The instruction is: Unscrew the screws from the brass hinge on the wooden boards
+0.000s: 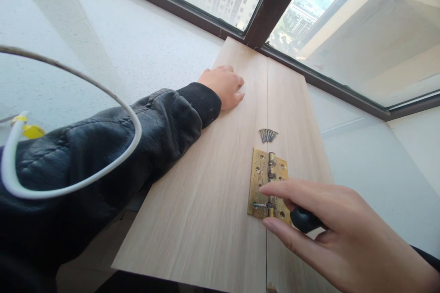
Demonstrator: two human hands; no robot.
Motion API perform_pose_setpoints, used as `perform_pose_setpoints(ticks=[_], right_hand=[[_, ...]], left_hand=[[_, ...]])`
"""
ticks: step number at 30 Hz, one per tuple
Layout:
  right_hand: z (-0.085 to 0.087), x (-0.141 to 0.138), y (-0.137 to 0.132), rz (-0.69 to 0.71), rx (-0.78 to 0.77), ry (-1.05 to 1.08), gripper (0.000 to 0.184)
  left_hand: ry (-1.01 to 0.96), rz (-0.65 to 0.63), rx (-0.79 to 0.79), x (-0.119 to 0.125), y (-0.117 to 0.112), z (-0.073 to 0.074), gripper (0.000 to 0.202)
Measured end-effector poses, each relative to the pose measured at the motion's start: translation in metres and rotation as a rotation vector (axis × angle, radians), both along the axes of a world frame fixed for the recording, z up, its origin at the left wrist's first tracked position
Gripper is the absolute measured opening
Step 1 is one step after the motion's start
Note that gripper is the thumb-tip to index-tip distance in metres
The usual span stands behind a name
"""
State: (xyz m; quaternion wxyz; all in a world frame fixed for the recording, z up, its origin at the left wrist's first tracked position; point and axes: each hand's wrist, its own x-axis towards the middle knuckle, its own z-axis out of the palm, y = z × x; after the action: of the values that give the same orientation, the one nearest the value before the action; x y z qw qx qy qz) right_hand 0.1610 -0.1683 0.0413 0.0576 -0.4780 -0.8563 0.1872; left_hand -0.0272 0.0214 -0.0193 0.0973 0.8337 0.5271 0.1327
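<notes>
While the head camera looks down along two pale wooden boards (206, 183) laid side by side under a window (343, 23), a brass hinge (268, 183) lies flat across the seam between them, near the front end. Left hand (223, 86), in a black leather sleeve (137, 137), lies palm down on the left board toward its far end, fingers loosely together, holding nothing. Right hand (340, 233) grips a black screwdriver handle (304, 219); forefinger and thumb stretched forward on either side of the shaft. Screwdriver tip (259, 204) meets the hinge's left leaf at a lower hole. Small heap of screws (268, 135) on the boards just beyond the hinge, apart from it. White cable (85, 178) loops across the sleeve, close to the lens.
</notes>
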Motion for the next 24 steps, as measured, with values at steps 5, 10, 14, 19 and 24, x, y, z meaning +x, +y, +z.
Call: perform_pose_setpoints(ticks=[5,10,14,19,24], right_hand=[[0.0,0.0,0.002,0.093,-0.013,-0.067,0.017],[0.0,0.004,0.001,0.088,0.068,-0.022,0.012],[0.0,0.006,0.0,0.136,-0.018,0.0,0.015],[-0.001,0.001,0.0,0.141,-0.034,-0.046,0.014],[0.0,-0.004,-0.003,0.163,0.057,-0.144,0.017]], left_hand=[[-0.002,-0.006,-0.002,0.0,0.0,0.0,0.049],[-0.017,-0.008,-0.009,0.0,0.0,0.0,0.049],[-0.013,-0.001,-0.011,0.0,0.0,0.0,0.049],[-0.011,-0.001,-0.005,0.0,0.0,0.0,0.049],[-0.009,0.001,-0.011,0.0,-0.001,0.001,0.048]])
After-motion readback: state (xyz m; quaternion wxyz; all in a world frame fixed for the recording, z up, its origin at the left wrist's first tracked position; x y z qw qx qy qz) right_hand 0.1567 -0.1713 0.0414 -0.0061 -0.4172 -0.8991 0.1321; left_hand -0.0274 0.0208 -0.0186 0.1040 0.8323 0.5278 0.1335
